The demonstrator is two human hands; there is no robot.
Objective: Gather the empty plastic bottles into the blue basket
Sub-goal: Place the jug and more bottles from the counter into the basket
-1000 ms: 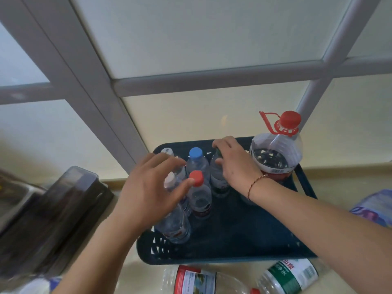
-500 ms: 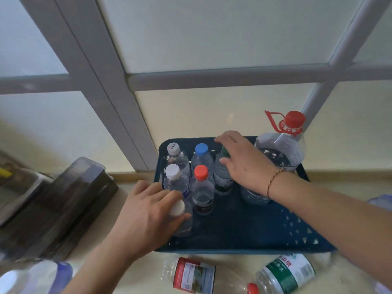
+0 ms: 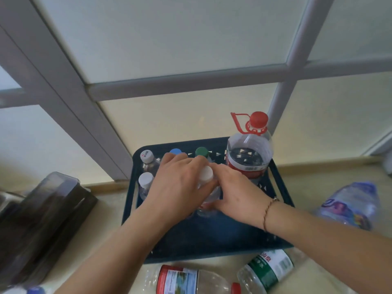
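Note:
The dark blue basket stands on the counter against the window. Inside it stand several small clear bottles, with a white cap, a second white cap, a blue cap and a green cap, plus a big red-capped jug at the back right. Both hands meet over the basket's middle around one white-capped bottle: my left hand wraps it from the left, my right hand presses it from the right. On the counter in front lie a red-label bottle and a green-label bottle.
A dark translucent box sits at the left. A large blue-tinted bottle lies at the right. Another bottle's blue cap peeks in at the bottom left. The window frame and sill run right behind the basket.
My left hand carried the white-capped bottle from the basket's front left to its middle. My right hand left the green-capped bottle and came down onto the same white-capped bottle.

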